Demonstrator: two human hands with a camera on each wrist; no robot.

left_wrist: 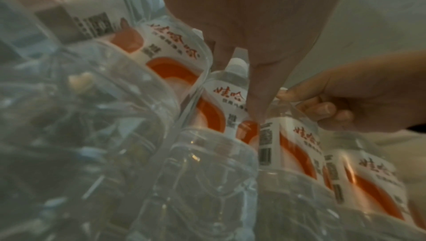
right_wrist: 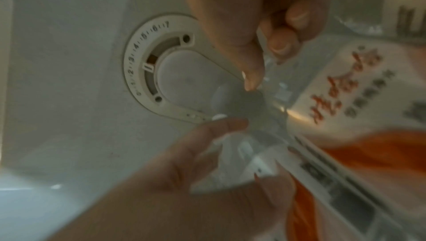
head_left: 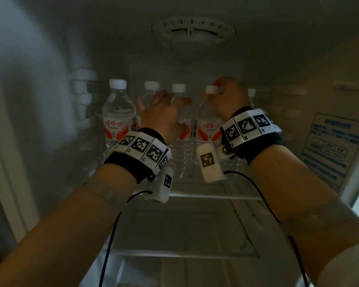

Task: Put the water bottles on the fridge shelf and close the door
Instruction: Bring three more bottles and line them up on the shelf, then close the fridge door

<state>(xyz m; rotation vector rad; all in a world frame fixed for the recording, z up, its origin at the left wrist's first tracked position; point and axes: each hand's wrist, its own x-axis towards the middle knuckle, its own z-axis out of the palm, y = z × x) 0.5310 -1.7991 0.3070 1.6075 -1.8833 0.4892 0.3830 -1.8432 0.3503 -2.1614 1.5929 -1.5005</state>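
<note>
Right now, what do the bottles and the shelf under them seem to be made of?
The bottles: clear, glossy, probably thin plastic, with ribbed see-through walls, white caps and paper-like red-and-white labels. The shelf: it looks like glass or clear plastic with a white front edge; the dim light leaves this open.

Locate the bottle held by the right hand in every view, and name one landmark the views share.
Head: the held bottle stands right of centre on the shelf, right hand at its neck.
Left wrist: right of centre, under the curled fingers.
Right wrist: right side, label sideways.
Shared landmark: the left hand, beside it.
</note>
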